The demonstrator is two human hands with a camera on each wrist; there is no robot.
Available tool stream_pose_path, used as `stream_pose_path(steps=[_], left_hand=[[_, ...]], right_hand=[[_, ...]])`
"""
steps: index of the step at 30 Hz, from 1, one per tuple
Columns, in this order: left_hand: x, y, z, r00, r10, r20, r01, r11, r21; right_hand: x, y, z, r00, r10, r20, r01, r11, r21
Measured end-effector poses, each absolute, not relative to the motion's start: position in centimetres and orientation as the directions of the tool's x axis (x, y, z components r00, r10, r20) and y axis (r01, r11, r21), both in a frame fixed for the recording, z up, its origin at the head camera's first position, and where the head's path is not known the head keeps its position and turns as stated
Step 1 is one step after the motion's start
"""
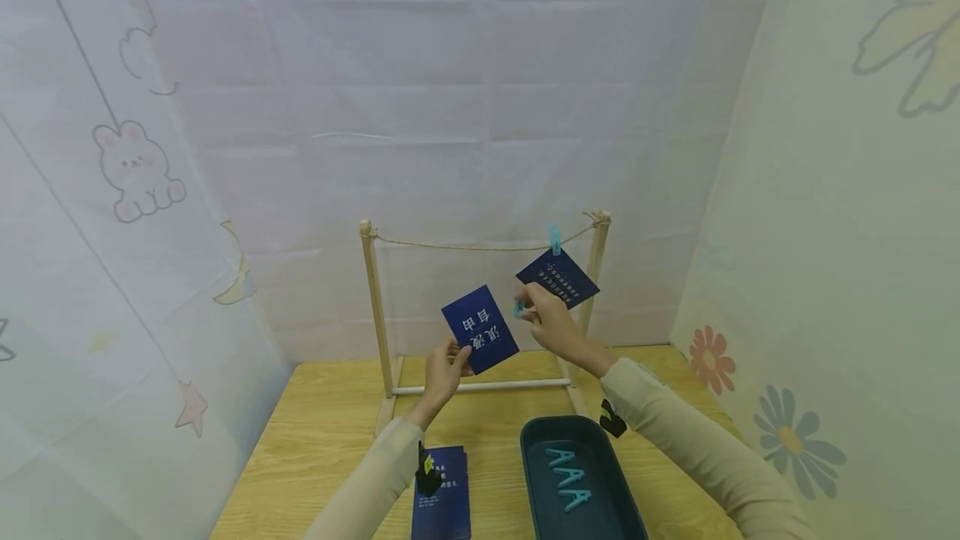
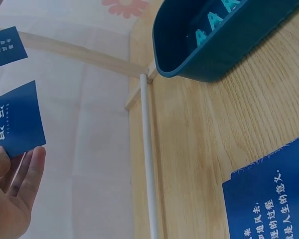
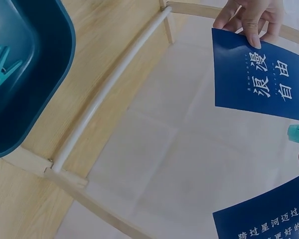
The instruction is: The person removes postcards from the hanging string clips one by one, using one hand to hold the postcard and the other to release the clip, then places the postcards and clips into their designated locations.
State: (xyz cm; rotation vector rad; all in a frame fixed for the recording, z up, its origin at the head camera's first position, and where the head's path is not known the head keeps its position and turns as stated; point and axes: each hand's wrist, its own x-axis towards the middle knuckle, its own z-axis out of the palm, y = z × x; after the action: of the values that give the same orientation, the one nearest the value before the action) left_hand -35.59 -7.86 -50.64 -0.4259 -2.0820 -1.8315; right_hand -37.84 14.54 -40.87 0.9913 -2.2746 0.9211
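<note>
left hand (image 1: 446, 369) pinches card (image 1: 480, 325) by edge; right hand (image 1: 553, 320) pinches peg (image 3: 298, 134), gap between.

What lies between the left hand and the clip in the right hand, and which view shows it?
A blue card: in the head view, it extends from the left hand toward the clip in the right hand.
</note>
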Motion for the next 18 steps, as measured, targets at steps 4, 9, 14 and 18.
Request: stream_pose_path(steps=[4,9,14,18], left_hand=[[-35.2,-8.3,-50.9,-0.908,0.016,0.419,0.417,0.140,0.898],[-34.0,-8.8,-50.8,-0.913,0.049,0.405,0.408,0.136,0.903],[-32.5,-9.4,-49.9,-0.916,0.079,0.394,0.401,0.125,0.908],[-32.0,-9.8,-50.1,-0.915,0.092,0.392,0.402,0.134,0.906]], right_hand=[[-37.4,14.8,-41.3,-0.616,-0.466,0.634,-0.773,0.511,-0.375],[-36.8,15.4,-42.1,-0.608,-0.496,0.620,-0.781,0.517,-0.351],[-36.4,16.2,-43.2,-0.617,-0.519,0.592,-0.772,0.546,-0.325],[-36.0,16.8,-43.9,-0.633,-0.538,0.556,-0.764,0.551,-0.336]])
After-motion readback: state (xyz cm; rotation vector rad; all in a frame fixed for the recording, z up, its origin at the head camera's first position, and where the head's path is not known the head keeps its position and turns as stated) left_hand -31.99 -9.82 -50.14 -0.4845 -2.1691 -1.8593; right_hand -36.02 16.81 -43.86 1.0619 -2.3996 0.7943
